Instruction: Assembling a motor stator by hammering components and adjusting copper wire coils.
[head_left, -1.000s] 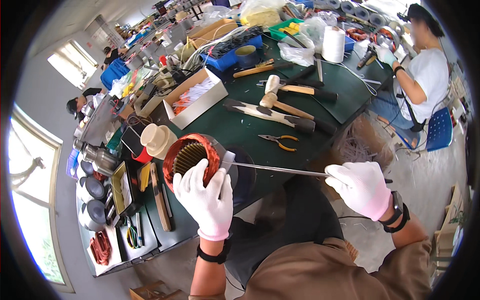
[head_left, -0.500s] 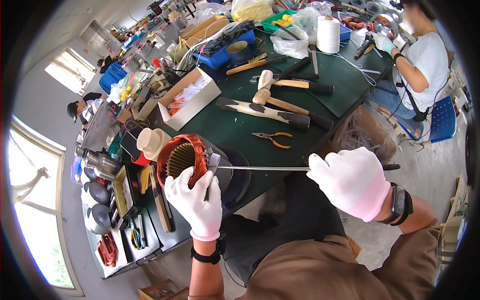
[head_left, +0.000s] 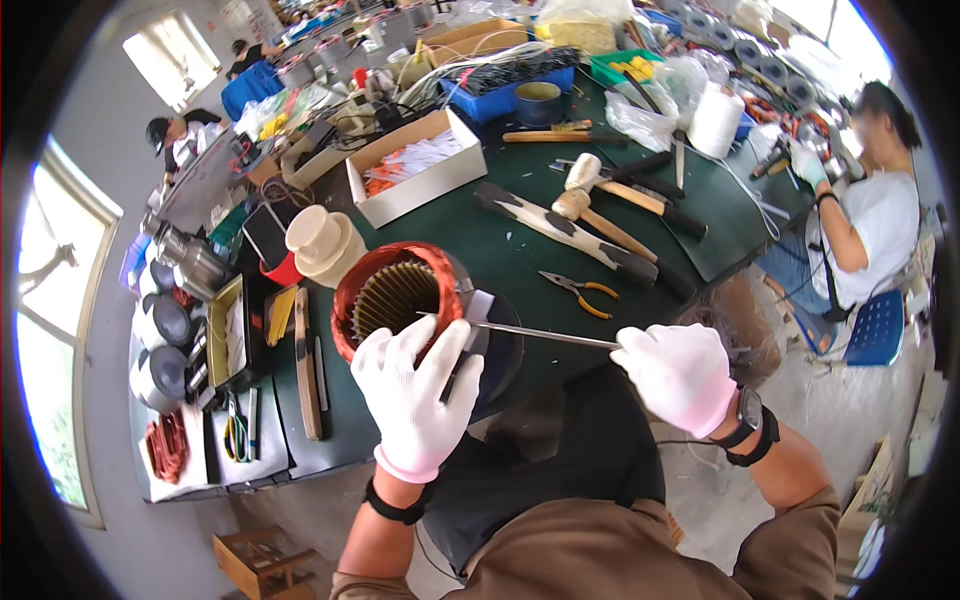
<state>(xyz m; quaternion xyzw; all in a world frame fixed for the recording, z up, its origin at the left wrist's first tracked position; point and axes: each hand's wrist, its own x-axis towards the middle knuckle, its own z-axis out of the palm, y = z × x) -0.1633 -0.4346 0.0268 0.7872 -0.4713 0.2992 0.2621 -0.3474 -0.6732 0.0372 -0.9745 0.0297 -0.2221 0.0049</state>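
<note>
A motor stator point(head_left: 450, 285), with red-brown copper windings around a ribbed inner bore, stands at the near table edge. My left hand point(head_left: 415, 400), in a white glove, lies against its near rim, fingers bent over the windings and thumb outside. My gloved right hand point(head_left: 675, 375) is closed around the right end of a thin metal rod point(head_left: 550, 334); any handle is hidden in the fist. The rod runs left, across the stator's rim, and its tip reaches over the bore's near side. A small white piece point(head_left: 480, 305) stands at the rim beside the rod.
Pliers point(head_left: 580, 290), mallets point(head_left: 580, 190) and a worn wooden bar point(head_left: 570, 232) lie behind the rod. A white box of strips point(head_left: 415, 165) and cream plastic cups point(head_left: 325, 245) stand beyond the stator. At the right sits another person point(head_left: 870, 230).
The view has shifted, so the table appears turned. The rod now slants, with its tip showing over the bore. My left fingers are straighter along the rim.
</note>
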